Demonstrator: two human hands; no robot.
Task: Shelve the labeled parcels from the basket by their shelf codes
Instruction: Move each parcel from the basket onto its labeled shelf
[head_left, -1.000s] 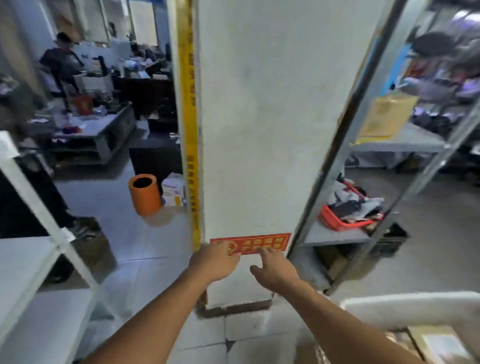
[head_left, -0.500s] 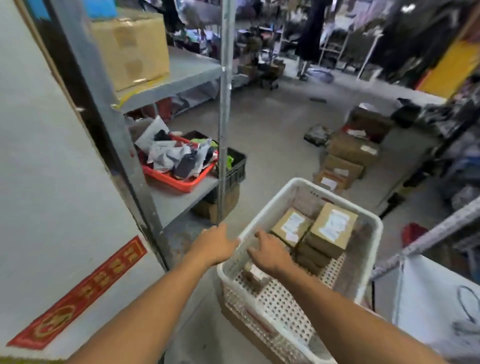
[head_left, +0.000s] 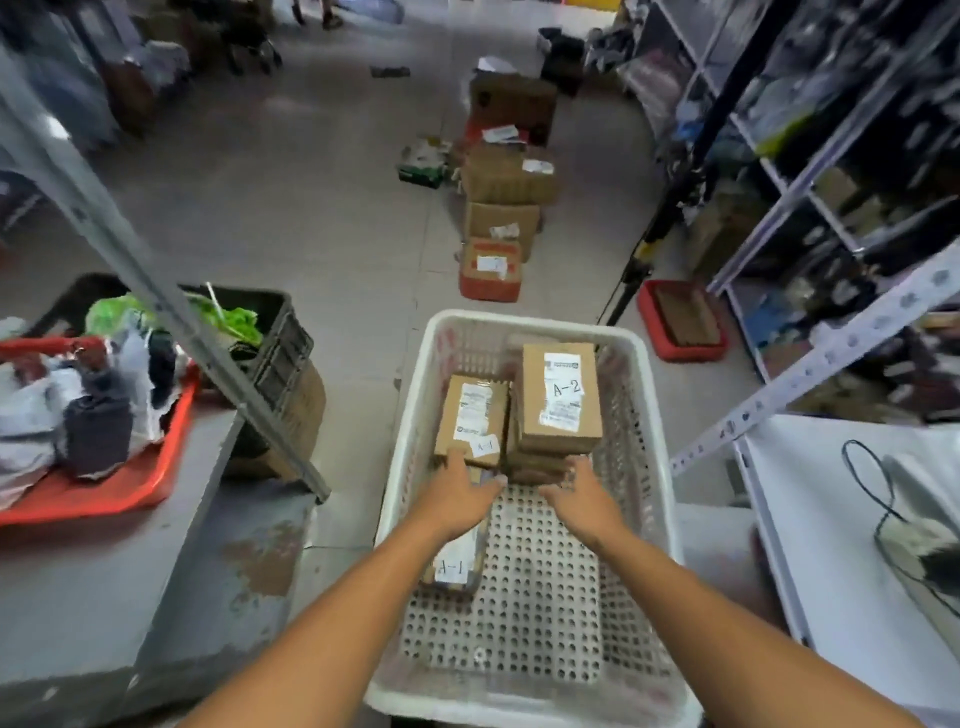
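A white perforated basket stands on the floor below me with several cardboard parcels in it. One parcel marked A-2 tops a small stack at the far right. Left of it lies a parcel marked A-1, and another A-1 parcel lies partly under my left forearm. My left hand reaches into the basket, its straight fingers touching the near end of the far A-1 parcel. My right hand is beside it, fingers out against the bottom of the A-2 stack. Neither hand grips anything.
A grey metal shelf on the left carries a red tray of bagged items, with a black crate behind its post. Cardboard boxes line the floor ahead. Racks and a white surface are on the right.
My view swung right from the white pillar down to the basket. Both hands moved from the basket's near rim deeper in, up to the parcels.
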